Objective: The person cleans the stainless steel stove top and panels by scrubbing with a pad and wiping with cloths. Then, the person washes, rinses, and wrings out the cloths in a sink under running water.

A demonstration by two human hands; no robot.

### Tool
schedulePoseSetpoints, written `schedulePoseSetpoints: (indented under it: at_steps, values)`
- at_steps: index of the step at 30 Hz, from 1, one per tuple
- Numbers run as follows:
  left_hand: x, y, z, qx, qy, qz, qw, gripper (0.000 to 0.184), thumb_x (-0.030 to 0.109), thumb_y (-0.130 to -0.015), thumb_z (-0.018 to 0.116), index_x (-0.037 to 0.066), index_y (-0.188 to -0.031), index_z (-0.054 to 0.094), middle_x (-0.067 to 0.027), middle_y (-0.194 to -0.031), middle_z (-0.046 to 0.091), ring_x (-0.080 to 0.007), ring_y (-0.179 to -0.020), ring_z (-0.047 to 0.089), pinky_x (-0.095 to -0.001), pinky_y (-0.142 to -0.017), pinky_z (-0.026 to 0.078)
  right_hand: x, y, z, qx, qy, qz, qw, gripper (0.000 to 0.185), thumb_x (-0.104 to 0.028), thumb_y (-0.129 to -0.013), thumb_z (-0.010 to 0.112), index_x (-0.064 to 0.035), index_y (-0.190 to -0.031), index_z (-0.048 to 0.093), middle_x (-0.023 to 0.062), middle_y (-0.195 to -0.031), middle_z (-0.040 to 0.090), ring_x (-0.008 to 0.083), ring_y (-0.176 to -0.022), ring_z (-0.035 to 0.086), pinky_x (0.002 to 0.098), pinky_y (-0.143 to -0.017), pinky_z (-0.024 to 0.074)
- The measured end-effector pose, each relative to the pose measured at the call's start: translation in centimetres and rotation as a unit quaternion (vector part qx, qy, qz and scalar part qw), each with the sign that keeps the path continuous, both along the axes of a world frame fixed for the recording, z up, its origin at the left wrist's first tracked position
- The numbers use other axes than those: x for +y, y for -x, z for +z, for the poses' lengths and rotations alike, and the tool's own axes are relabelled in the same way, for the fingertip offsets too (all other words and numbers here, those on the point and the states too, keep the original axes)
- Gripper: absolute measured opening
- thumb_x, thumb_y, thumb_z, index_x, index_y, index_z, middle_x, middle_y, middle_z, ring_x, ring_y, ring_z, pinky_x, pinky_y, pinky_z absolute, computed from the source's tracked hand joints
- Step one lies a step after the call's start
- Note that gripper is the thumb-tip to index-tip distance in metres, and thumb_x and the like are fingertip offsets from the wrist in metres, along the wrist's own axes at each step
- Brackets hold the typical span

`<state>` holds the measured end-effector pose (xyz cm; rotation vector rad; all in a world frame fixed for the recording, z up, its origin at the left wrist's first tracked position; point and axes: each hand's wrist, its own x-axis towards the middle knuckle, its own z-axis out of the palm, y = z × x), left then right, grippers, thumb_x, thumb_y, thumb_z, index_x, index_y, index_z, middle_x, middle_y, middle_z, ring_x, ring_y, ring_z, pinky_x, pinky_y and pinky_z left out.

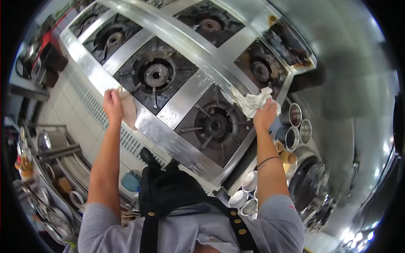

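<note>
The crumpled white cloth is lying bunched over the raised steel ridge of the stainless-steel stove, beside the black front burner on your right. Your right grip is clamping its outer end, while its loose end is spreading toward the ridge. The limp beige cloth is hanging at the stove's front edge, and your left grip is closing on it with curled fingers. You are, by the look of it, handling both cloths at once, arms apart; moving the white one is calling for a gathered hold, since loose folds are lying near the burner's iron prongs. Farther out, round metal containers are standing to your right, and the slotted floor grate is running along the stove's front.
</note>
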<state>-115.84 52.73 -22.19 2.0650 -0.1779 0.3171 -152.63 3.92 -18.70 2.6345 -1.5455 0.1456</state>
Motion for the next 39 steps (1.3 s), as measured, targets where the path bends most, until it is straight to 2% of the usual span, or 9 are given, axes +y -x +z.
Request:
schedulePoseSetpoints:
  at_steps: [2, 8, 15, 18, 20, 27, 31, 33, 39]
  values:
    - [-1.6, -0.8, -1.4, 0.024, -0.076, 0.007, 0.997, 0.02, 0.025, -0.101, 0.056, 0.009, -0.107, 0.066, -0.0199, -0.089, 0.073, -0.0402, -0.083, 0.071, -0.0457, -0.072, 0.053, -0.5, 0.5, 0.5, 0.028, 0.026, 0.088, 0.995, 0.087, -0.024, -0.091, 0.071, -0.0025, -0.16, 0.022, 0.0294, -0.162, 0.027, 0.0421, -0.153, 0.022, 0.0501, -0.124, 0.0193]
    - [-3.2, -0.5, -2.1, 0.013, -0.162, -0.007, 0.987, 0.016, 0.023, -0.099, 0.059, 0.011, -0.109, 0.064, -0.0155, -0.086, 0.073, -0.0362, -0.075, 0.071, -0.0443, -0.067, 0.053, -3.0, -5.8, 0.3, 0.059, 0.118, 0.424, 0.896, 0.066, -0.002, -0.088, 0.051, 0.005, -0.152, 0.034, 0.0308, -0.16, 0.029, 0.0485, -0.148, 0.03, 0.0548, -0.121, 0.0279]
    - [-2.9, -0.7, -3.0, 0.005, -0.136, -0.017, 0.991, 0.012, 0.02, -0.098, 0.061, 0.013, -0.107, 0.065, -0.0132, -0.077, 0.07, -0.0329, -0.067, 0.068, -0.0416, -0.063, 0.052, 0.5, -23.3, -0.4, 0.027, 0.105, 0.456, 0.883, 0.07, -0.003, -0.087, 0.054, 0.0019, -0.154, 0.035, 0.0289, -0.159, 0.033, 0.0464, -0.149, 0.031, 0.0523, -0.123, 0.0271]
    - [-2.7, -0.6, -3.1, 0.028, -0.159, -0.028, 0.986, 0.012, 0.021, -0.098, 0.06, 0.013, -0.107, 0.065, -0.0134, -0.078, 0.07, -0.0329, -0.069, 0.07, -0.0417, -0.064, 0.052, 0.9, -27.9, -0.3, -0.058, 0.139, 0.487, 0.86, 0.062, -0.002, -0.087, 0.055, -0.0045, -0.148, 0.048, 0.0237, -0.156, 0.042, 0.0404, -0.143, 0.044, 0.0478, -0.118, 0.0358]
    - [-3.0, -0.7, -2.5, 0.007, -0.161, -0.026, 0.987, 0.014, 0.023, -0.099, 0.059, 0.013, -0.106, 0.064, -0.0142, -0.076, 0.07, -0.0346, -0.071, 0.07, -0.0436, -0.065, 0.052, 1.0, -28.6, 0.8, -0.134, -0.021, 0.458, 0.878, 0.048, 0.0, -0.085, 0.056, -0.0108, -0.131, 0.066, 0.0158, -0.145, 0.057, 0.0341, -0.129, 0.059, 0.0423, -0.109, 0.0464]
    - [-2.8, -0.5, -2.0, 0.04, -0.187, -0.036, 0.981, 0.016, 0.024, -0.102, 0.055, 0.011, -0.107, 0.064, -0.0163, -0.08, 0.071, -0.0376, -0.075, 0.07, -0.0451, -0.067, 0.052, 0.9, -18.3, 13.5, -0.193, 0.127, 0.462, 0.856, 0.05, 0.01, -0.072, 0.058, -0.0143, -0.113, 0.075, 0.0091, -0.125, 0.07, 0.0329, -0.114, 0.067, 0.0386, -0.096, 0.0547]
    - [-3.0, -0.6, -1.9, 0.026, -0.189, -0.026, 0.981, 0.015, 0.025, -0.1, 0.057, 0.013, -0.106, 0.064, -0.0155, -0.08, 0.071, -0.0378, -0.073, 0.069, -0.0463, -0.066, 0.052, 3.1, -12.1, 11.6, 0.039, 0.081, 0.538, 0.838, 0.059, -0.009, -0.074, 0.069, -0.0171, -0.132, 0.067, 0.0134, -0.149, 0.054, 0.0398, -0.139, 0.048, 0.0535, -0.113, 0.0403]
    - [-3.1, -0.6, -2.1, 0.02, -0.185, -0.027, 0.982, 0.015, 0.025, -0.1, 0.057, 0.013, -0.106, 0.064, -0.0155, -0.081, 0.071, -0.0381, -0.074, 0.069, -0.0464, -0.066, 0.052, 3.6, -10.0, 6.9, 0.133, 0.044, 0.494, 0.858, 0.058, -0.025, -0.079, 0.071, -0.0173, -0.136, 0.064, 0.0097, -0.156, 0.045, 0.0347, -0.15, 0.034, 0.0574, -0.123, 0.0227]
    - [-3.1, -0.6, -2.2, 0.045, -0.219, -0.034, 0.974, 0.017, 0.027, -0.101, 0.057, 0.014, -0.107, 0.065, -0.0152, -0.083, 0.072, -0.0377, -0.076, 0.07, -0.045, -0.068, 0.053, -0.4, -13.6, 1.1, 0.167, 0.182, 0.559, 0.792, 0.053, -0.018, -0.091, 0.055, -0.0094, -0.144, 0.057, 0.0058, -0.161, 0.042, 0.028, -0.154, 0.026, 0.0513, -0.125, 0.0204]
